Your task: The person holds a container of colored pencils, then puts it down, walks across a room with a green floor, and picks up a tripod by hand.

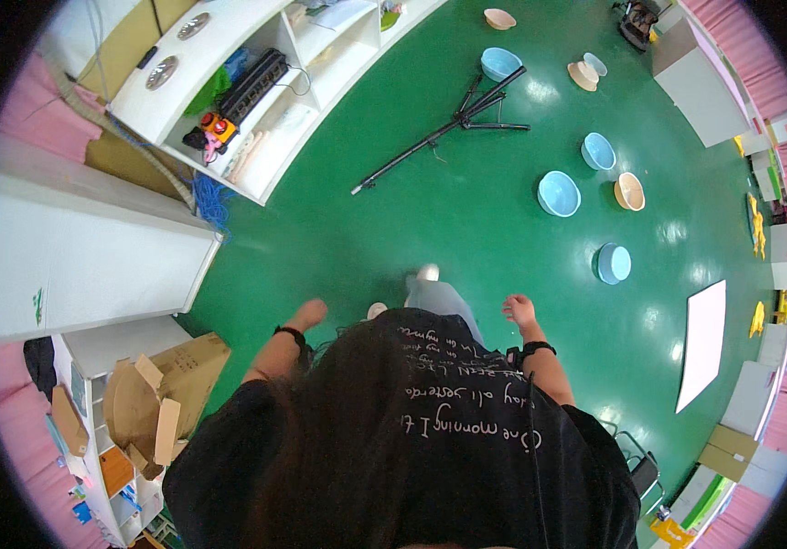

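Observation:
My left hand [309, 314] hangs at my side, with a black band on the wrist; it is blurred and its fingers cannot be made out. My right hand [519, 308], also below a black wristband, is held out over the green floor with loosely bent fingers and nothing in it. Neither hand touches anything. Ahead and to the right stand a blue basin [614, 263], a larger blue basin [559, 194], another blue basin [598, 152] and an orange basin [629, 191]. Farther off, a black tripod stand [430, 137] lies on the floor, one end near a blue basin [501, 64].
A white shelf unit [306, 101] curves along the far left, near a white cabinet [101, 247]. Cardboard [178, 384] leans at the near left. To the right a white board [702, 348] lies on the floor; a folding chair [645, 471] stands behind my right side.

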Motion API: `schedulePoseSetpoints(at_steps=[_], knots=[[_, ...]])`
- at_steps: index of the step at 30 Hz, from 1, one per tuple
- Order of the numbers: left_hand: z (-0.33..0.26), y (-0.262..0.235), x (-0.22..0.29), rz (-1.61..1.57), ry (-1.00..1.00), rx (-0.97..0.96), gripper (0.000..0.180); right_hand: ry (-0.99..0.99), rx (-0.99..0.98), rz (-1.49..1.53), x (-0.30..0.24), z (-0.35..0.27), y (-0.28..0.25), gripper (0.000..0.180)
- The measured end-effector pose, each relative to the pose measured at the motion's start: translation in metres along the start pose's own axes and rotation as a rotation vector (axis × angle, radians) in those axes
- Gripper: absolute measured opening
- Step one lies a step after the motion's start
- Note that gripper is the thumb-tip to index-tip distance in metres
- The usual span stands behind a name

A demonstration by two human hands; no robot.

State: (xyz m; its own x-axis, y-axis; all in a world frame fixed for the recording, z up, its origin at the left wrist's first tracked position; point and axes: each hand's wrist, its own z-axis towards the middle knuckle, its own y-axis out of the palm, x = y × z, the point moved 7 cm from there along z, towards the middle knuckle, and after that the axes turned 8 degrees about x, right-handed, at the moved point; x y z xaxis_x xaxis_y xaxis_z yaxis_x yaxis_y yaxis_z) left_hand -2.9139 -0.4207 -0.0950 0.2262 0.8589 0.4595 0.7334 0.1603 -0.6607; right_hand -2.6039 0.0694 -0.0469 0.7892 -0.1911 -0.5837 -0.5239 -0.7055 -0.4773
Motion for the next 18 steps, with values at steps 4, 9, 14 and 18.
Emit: schedulePoseSetpoints(at_steps=[4,9,14,18], knots=[[0.098,-0.052,0.074,0.039,0.138,-0.034,0.033,0.0,-0.038,0.021,-0.071,0.083,-0.015,0.028],[0.198,-0.076,0.14,-0.232,-0.084,0.023,0.032,0.125,-0.049,-0.128,-0.165,0.192,-0.041,0.03],[0.28,-0.08,0.206,-0.112,0.052,-0.041,0.033,-0.073,-0.128,-0.208,-0.283,0.294,-0.054,0.029],[0.348,-0.107,0.234,-0.305,-0.081,0.047,0.034,-0.061,-0.157,-0.247,-0.361,0.377,-0.043,0.026]])
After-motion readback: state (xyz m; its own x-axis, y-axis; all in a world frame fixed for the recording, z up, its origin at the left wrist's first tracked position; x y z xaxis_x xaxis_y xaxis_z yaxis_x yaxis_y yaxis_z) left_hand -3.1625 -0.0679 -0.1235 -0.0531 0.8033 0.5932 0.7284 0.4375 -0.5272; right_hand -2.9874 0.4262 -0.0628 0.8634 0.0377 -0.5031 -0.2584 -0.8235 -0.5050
